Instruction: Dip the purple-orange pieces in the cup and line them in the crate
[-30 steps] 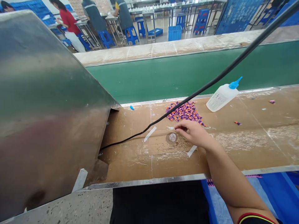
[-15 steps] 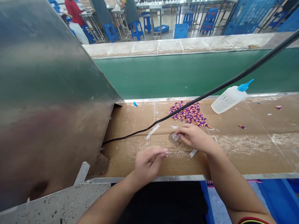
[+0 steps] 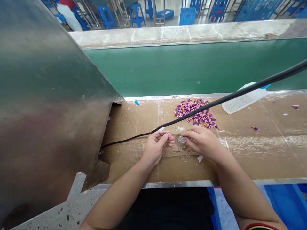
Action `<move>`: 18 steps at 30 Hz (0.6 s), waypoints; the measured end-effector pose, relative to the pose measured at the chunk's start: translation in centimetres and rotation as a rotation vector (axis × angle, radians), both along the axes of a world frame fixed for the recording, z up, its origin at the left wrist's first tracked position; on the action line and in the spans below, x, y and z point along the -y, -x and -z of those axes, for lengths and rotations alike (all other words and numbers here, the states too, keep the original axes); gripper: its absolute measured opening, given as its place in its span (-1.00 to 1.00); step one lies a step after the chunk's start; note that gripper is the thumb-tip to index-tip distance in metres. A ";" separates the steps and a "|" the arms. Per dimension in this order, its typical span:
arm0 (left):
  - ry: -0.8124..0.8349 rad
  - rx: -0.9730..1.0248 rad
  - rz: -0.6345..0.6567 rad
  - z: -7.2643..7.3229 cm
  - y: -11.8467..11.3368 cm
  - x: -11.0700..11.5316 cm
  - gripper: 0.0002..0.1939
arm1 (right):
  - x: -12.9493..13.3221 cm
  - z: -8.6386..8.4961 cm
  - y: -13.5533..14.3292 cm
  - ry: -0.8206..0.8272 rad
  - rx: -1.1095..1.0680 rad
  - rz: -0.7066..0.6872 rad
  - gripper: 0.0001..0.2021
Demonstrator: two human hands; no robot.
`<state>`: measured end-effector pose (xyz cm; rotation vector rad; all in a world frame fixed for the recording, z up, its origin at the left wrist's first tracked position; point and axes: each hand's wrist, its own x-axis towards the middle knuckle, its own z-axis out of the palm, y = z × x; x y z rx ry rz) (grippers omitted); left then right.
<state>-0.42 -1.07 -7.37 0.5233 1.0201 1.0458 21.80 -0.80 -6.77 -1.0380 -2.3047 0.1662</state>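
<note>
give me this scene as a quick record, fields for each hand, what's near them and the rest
left hand: pinching a small pink piece
right hand: fingertips at a small clear dish; grip unclear
beyond hands: pile of purple and orange pieces
right of pile: white bottle, partly behind the black cable
surface: brown cardboard
left side: metal panel
</note>
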 end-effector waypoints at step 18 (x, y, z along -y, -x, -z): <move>-0.494 -0.287 -0.079 1.3 0.1 1.3 -0.68 | 2.5 0.1 4.6 0.370 -0.772 0.051 -0.87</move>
